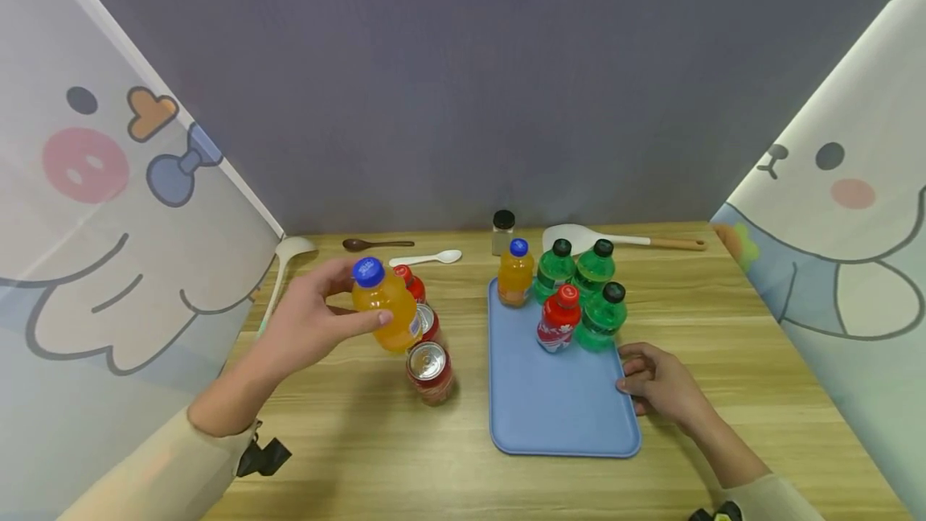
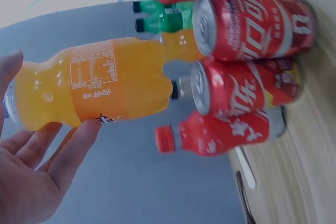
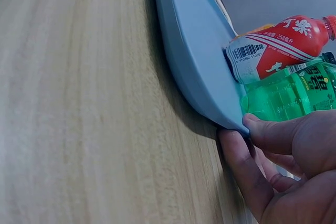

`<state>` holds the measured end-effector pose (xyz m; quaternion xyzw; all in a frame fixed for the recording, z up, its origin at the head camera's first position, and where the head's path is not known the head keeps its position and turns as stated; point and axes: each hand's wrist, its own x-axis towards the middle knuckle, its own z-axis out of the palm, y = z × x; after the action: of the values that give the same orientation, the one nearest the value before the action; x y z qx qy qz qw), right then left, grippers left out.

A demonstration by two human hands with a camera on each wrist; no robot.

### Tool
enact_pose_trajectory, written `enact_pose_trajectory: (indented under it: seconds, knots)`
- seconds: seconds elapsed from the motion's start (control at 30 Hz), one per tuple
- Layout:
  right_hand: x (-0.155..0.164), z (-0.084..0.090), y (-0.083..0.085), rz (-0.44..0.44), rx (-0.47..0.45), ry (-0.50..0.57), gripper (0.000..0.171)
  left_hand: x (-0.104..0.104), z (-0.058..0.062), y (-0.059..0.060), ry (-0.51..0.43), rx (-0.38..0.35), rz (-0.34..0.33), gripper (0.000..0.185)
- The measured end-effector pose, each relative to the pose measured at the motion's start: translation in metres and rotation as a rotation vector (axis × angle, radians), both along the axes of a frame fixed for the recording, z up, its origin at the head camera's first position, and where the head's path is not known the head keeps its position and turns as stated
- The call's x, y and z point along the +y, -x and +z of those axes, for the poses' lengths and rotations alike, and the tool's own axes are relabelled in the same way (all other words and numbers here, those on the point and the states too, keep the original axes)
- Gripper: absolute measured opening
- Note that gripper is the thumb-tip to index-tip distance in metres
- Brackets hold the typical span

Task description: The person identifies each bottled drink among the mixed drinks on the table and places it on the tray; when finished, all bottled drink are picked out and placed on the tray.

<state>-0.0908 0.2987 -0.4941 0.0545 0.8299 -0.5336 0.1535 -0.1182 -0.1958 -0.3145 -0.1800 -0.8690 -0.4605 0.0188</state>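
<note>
My left hand (image 1: 316,313) grips a bottle of orange soda (image 1: 391,308) with a blue cap, held up off the table. Just beyond it stand two red cola cans (image 2: 257,24) and a red cola bottle (image 2: 226,134). At the right, my right hand (image 1: 661,383) pinches the edge of the blue tray (image 1: 557,416), thumb on top and fingers beneath the rim. On the tray's far half are another orange soda bottle (image 1: 515,276), a red-capped cola bottle (image 1: 559,320) and several green soda bottles (image 1: 603,316).
Along the back lie a brown spoon (image 1: 376,244), a white spoon (image 1: 427,258) and a white spatula (image 1: 579,238) with a wooden handle. A black-capped jar (image 1: 502,233) stands behind the tray. A ladle (image 1: 284,264) lies at the left edge. A grey wall (image 1: 463,87) closes the back.
</note>
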Motion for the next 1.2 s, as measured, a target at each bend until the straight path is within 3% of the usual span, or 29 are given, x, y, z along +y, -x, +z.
enact_pose_trajectory:
  seconds: [0.27,0.4,0.77,1.2]
  knots:
    - [0.0,0.001,0.001,-0.001,0.007,-0.005,0.058,0.037,0.004,0.023,0.011,-0.045,-0.089,0.054]
    - [0.001,0.001,0.001,-0.004,0.014,-0.017,0.057,0.061,0.002,0.034,0.03,-0.103,-0.12,0.058]
    - [0.0,0.0,0.001,-0.013,0.008,-0.023,0.058,0.119,-0.023,0.062,0.08,-0.211,-0.165,0.057]
    - [-0.002,0.001,0.0,-0.01,0.002,-0.016,0.06,0.156,-0.055,0.084,0.238,-0.235,-0.201,0.06]
